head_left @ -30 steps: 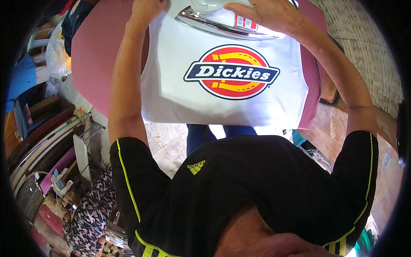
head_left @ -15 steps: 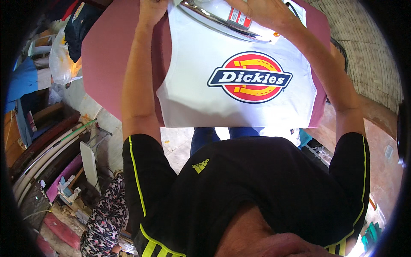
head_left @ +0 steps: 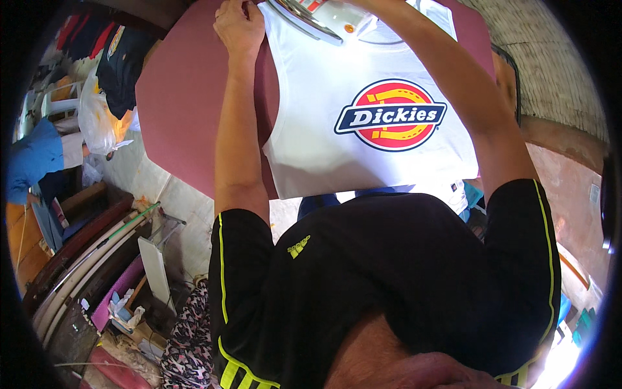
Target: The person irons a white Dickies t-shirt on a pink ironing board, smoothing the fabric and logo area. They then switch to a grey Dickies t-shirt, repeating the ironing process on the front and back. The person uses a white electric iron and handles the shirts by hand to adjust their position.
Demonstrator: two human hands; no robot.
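Note:
A white sleeveless top (head_left: 304, 129) with a round red and yellow emblem crossed by a dark banner lies spread on a maroon cloth-covered table (head_left: 175, 104). On its upper part rests a clothes iron (head_left: 308, 19) with a shiny metal base, partly cut off by the top edge. My right hand (head_left: 367, 2) is at the iron's handle, its fingers out of view. Beside the top's shoulder strap, my left hand (head_left: 240, 27) has its fingers curled in at the garment's edge. Just what it pinches there is hard to make out.
Dark clothes (head_left: 123, 71) hang left of the table, above a clear plastic bag (head_left: 97, 120). Long curved boards (head_left: 84, 266), a white panel (head_left: 155, 269) and patterned cloth (head_left: 191, 343) crowd the lower left. A woven mat (head_left: 551, 65) lies at the far right.
The iron has slid up and left over the top, with my right hand moving along and mostly leaving the picture. My left hand stays by the strap; the whole view has shifted slightly.

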